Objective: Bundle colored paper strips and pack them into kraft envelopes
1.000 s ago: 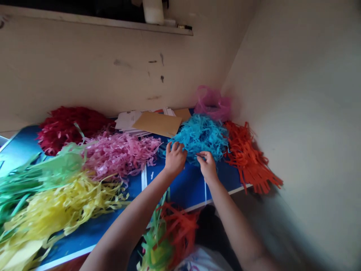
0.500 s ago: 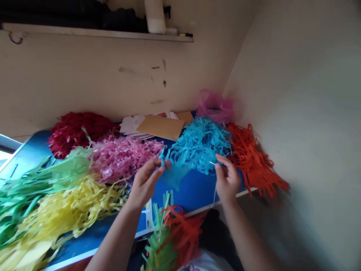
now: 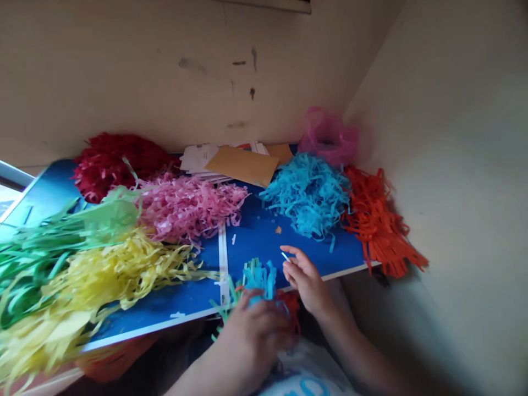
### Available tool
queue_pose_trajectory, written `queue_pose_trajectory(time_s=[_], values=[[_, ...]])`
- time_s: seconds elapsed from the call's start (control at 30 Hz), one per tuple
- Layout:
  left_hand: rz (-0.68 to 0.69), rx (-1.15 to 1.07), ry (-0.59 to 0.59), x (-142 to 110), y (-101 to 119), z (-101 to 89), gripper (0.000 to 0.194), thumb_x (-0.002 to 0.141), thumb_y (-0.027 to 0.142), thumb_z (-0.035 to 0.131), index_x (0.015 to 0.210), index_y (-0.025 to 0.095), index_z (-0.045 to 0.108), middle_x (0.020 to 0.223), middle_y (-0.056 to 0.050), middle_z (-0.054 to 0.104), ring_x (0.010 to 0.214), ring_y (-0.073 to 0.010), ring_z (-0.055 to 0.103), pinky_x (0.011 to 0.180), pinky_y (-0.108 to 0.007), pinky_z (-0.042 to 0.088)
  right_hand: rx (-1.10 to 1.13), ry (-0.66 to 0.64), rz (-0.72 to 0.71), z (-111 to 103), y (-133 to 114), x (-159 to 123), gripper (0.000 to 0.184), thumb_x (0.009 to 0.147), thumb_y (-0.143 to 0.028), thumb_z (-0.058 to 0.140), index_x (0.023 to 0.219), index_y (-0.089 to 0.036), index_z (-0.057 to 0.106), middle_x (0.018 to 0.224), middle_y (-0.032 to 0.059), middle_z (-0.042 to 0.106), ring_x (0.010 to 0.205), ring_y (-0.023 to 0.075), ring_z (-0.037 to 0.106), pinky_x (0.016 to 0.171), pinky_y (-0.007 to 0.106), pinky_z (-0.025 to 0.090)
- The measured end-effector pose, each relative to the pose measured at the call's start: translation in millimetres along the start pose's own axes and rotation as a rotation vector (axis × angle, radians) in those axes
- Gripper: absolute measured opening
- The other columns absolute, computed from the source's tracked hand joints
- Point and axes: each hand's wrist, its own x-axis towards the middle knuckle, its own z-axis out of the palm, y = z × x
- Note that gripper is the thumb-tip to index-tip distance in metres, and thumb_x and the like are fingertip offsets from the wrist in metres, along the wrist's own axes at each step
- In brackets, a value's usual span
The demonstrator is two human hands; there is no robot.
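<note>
My left hand (image 3: 258, 324) is low and blurred, its fingers bent over a tuft of light-blue fringed paper (image 3: 264, 275); I cannot tell if they grip it or only press it. Just beside are green paper strips (image 3: 225, 311) and, between my two hands, some red fringe (image 3: 292, 305). My right hand (image 3: 305, 280) has its thumb and forefinger narrow, pinching a thin white stick (image 3: 285, 257) over the edge of the blue table (image 3: 256, 225).

To do this step well, I would judge, I should lay the blue tuft with light fingers, because such thin paper probably creases and tears easily. The white stick is better kept pointing away from the fringe, so that it does not catch a strand. I would also keep the left wrist from covering the place where the strips meet.

Beyond the right hand is the heap of blue shredded paper (image 3: 311, 192), separate from the tuft.

About writing: the white cloth or bag (image 3: 309, 385) below the hands bears light-blue print, only partly visible, which I cannot read. The white papers (image 3: 200, 157), far ahead of the left hand, carry small marks, too faint for me. I find no readable brand.
</note>
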Motion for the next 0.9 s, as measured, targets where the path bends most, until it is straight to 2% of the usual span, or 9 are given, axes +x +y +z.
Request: queue_pose_trajectory(time_s=[0.07,0.13,0.23,0.37,0.47,0.57,0.63,0.77,0.9], values=[[0.099,-0.026,-0.135,-3,6,11.1,0.016,0.086,0.020,0.061,0.091,0.031,0.072,0.091,0.000,0.073,0.100,-0.0215,0.064,0.114,-0.049,0.028,0.060,0.011,0.016,1,1,1,0.040,0.084,-0.040,0.063,0.119,-0.020,0.058,0.062,-0.0057,0.049,0.048,0.0080,0.032,0.044,0.021,0.020],[0.048,0.008,-0.158,-2,1,13.8,0.014,0.085,0.017,0.064,0.089,0.027,0.072,0.088,-0.001,0.072,0.101,-0.0236,0.065,0.114,-0.052,0.029,0.066,0.011,-0.007,-3,1,1,0.035,0.085,-0.039,0.062,0.113,-0.019,0.063,0.062,-0.0047,0.050,0.047,0.0075,0.029,0.044,0.022,0.020],[-0.049,-0.120,-0.130,1,-15,-5.7,0.014,0.087,0.017,0.062,0.091,0.026,0.072,0.095,-0.004,0.071,0.104,-0.0238,0.064,0.111,-0.051,0.036,0.037,0.014,-0.054,-14,-2,-6,0.025,0.087,-0.037,0.059,0.099,-0.019,0.071,0.065,-0.0019,0.053,0.047,0.0077,0.030,0.045,0.023,0.021],[-0.368,-0.561,0.051,6,-28,-37.3,0.011,0.090,0.028,0.061,0.093,0.024,0.070,0.105,-0.010,0.070,0.104,-0.0238,0.064,0.090,-0.036,0.052,-0.154,-0.090,-0.180,-17,-16,-20,0.020,0.089,-0.033,0.058,0.094,-0.022,0.074,0.079,0.0032,0.064,0.058,0.0125,0.046,0.054,0.026,0.036],[-0.630,-0.841,0.130,9,-25,-39.1,0.017,0.091,0.036,0.059,0.091,0.021,0.068,0.092,-0.007,0.071,0.088,-0.0215,0.067,0.080,-0.032,0.054,-0.320,-0.205,-0.306,-2,-31,-24,0.018,0.086,-0.033,0.065,0.099,-0.026,0.074,0.086,0.0039,0.067,0.071,0.0165,0.055,0.061,0.027,0.043],[-0.722,-0.960,0.085,12,-19,-33.5,0.026,0.092,0.042,0.054,0.087,0.020,0.067,0.082,-0.005,0.070,0.077,-0.0197,0.066,0.072,-0.030,0.054,-0.354,-0.262,-0.385,14,-40,-23,0.016,0.085,-0.032,0.069,0.099,-0.027,0.075,0.084,0.0027,0.068,0.071,0.0161,0.058,0.060,0.026,0.044],[-0.698,-0.875,0.102,12,-15,-32.0,0.026,0.093,0.039,0.053,0.086,0.019,0.068,0.085,-0.006,0.071,0.080,-0.0207,0.067,0.074,-0.031,0.054,-0.372,-0.241,-0.449,23,-41,-21,0.010,0.086,-0.030,0.068,0.090,-0.026,0.077,0.080,0.0029,0.069,0.074,0.0170,0.062,0.066,0.027,0.047],[-0.616,-0.425,0.390,13,-8,-31.2,0.013,0.085,0.027,0.066,0.096,0.024,0.069,0.101,-0.006,0.072,0.099,-0.0222,0.066,0.091,-0.034,0.050,-0.415,-0.065,-0.494,33,-36,-21,0.009,0.086,-0.025,0.069,0.082,-0.023,0.077,0.077,0.0035,0.071,0.074,0.0170,0.065,0.069,0.027,0.050],[-0.652,-0.501,0.454,19,-7,-26.6,0.004,0.084,0.026,0.067,0.081,0.024,0.068,0.081,-0.001,0.071,0.080,-0.0166,0.067,0.077,-0.026,0.052,-0.368,-0.020,-0.379,35,-33,-21,0.010,0.084,-0.028,0.069,0.081,-0.022,0.077,0.079,0.0030,0.073,0.072,0.0164,0.066,0.065,0.024,0.050]])
